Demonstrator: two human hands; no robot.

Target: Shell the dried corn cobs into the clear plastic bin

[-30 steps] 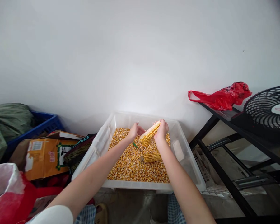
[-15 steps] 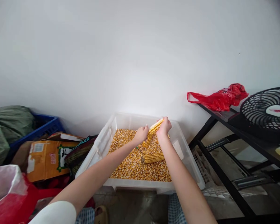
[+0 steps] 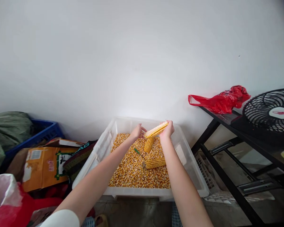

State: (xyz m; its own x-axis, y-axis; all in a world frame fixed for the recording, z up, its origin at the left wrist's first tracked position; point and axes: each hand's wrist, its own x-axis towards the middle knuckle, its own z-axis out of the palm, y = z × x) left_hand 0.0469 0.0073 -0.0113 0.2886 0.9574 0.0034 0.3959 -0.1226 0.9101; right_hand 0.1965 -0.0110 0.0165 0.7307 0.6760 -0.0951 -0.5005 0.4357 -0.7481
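Observation:
My right hand (image 3: 168,130) is wrapped round an ear of corn (image 3: 157,129), held tilted above a clear plastic bin (image 3: 142,191). Pale bare cob shows along its upper side, while yellow kernels cover the lower part. Just left of its lower end, my left hand (image 3: 139,130) has its fingers spread apart and grips nothing. Loose corn kernels (image 3: 132,173) fill the bin's bottom. On them lie a second ear (image 3: 155,163) and a third ear (image 3: 148,145), partly below the held one. A thin tool with a green handle (image 3: 137,152) rests on the kernels beside them.
At right stands a black-framed table (image 3: 217,121) bearing a red plastic bag (image 3: 223,101) and a black fan (image 3: 272,108). Cardboard boxes (image 3: 46,167), a blue crate (image 3: 38,132) and a red bag (image 3: 16,201) crowd the left. A white wall (image 3: 142,56) rises behind the bin.
My left hand has opened from its closed pose and moved slightly left of the ear. The held ear has swung to a flatter angle, its lower end further left.

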